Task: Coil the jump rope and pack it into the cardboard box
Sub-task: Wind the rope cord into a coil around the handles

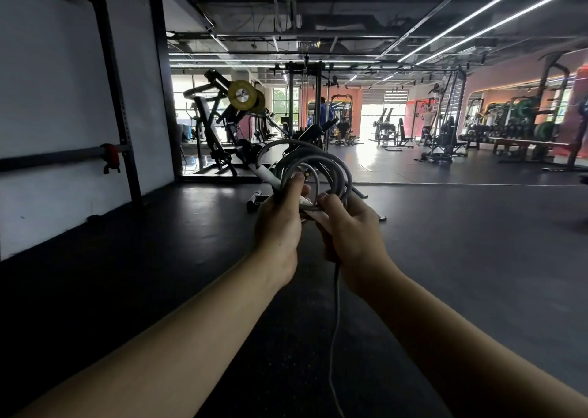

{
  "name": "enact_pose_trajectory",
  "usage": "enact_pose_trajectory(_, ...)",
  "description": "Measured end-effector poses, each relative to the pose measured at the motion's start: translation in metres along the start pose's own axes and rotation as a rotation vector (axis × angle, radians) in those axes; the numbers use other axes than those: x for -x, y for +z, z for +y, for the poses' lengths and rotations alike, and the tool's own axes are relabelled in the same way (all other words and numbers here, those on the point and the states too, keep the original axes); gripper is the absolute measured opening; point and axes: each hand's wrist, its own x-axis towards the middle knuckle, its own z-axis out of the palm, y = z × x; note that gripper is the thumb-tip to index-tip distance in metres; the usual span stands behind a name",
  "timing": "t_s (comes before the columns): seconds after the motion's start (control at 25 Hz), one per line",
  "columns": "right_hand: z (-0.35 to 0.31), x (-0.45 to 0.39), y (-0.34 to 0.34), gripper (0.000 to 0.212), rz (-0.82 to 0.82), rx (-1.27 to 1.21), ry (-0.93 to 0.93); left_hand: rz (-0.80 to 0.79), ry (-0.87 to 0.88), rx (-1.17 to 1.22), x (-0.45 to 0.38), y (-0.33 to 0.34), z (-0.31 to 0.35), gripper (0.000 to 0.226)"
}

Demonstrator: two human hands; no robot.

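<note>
Two bare hands, the left hand [280,223] and the right hand [350,236], meet at centre frame around one grey jump rope [318,163], gathered into roughly four loops, though the overlap makes an exact count uncertain. One white handle [265,174] juts toward the upper left of the bundle. One loose strand [335,322] hangs toward the bottom edge. Two yellow weight plates [242,95] sit on a machine at centre left.
</note>
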Motion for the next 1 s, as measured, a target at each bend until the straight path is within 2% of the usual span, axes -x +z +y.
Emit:
enact_pose_trajectory(0.08,-0.005,-0.003,-0.006,0.016,-0.031,0.073,-0.072,-0.080,-0.012,0.009,-0.001,-0.009,0.005,0.033)
enact_pose_trajectory(0.12,-0.009,-0.004,-0.009,0.015,-0.056,0.109,-0.105,-0.144,-0.005,0.005,-0.003,-0.016,0.010,0.042)
enact_pose_trajectory(0.24,-0.024,-0.011,-0.023,0.010,-0.127,0.237,-0.171,-0.284,0.070,-0.083,-0.014,-0.041,0.033,0.099)
enact_pose_trajectory(0.36,-0.040,-0.024,-0.038,0.012,-0.220,0.486,-0.300,-0.338,0.265,-0.453,-0.014,-0.050,0.074,0.116)
enact_pose_trajectory(0.44,-0.049,-0.030,-0.041,0.015,-0.287,0.687,-0.441,-0.501,0.304,-0.832,-0.014,-0.043,0.098,0.126)
enact_pose_trajectory(0.52,-0.056,-0.035,-0.040,0.017,-0.337,0.848,-0.564,-0.683,0.247,-1.130,-0.012,-0.028,0.111,0.119)
enact_pose_trajectory(0.56,-0.060,-0.037,-0.040,0.015,-0.361,0.894,-0.606,-0.720,0.241,-1.204,-0.012,-0.020,0.114,0.103)
enact_pose_trajectory(0.64,-0.066,-0.038,-0.042,0.016,-0.440,0.960,-0.651,-0.719,0.304,-1.267,-0.012,-0.010,0.113,0.064)
enact_pose_trajectory(0.72,-0.067,-0.037,-0.046,0.029,-0.487,1.003,-0.661,-0.728,0.343,-1.294,-0.014,-0.006,0.108,0.046)
enact_pose_trajectory(0.88,-0.061,-0.031,-0.051,0.019,-0.484,1.021,-0.601,-0.787,0.319,-1.270,-0.017,-0.011,0.097,0.022)
enact_pose_trajectory(1.0,-0.067,-0.027,-0.054,0.025,-0.503,0.884,-0.478,-0.771,0.346,-1.209,-0.018,-0.012,0.093,0.027)
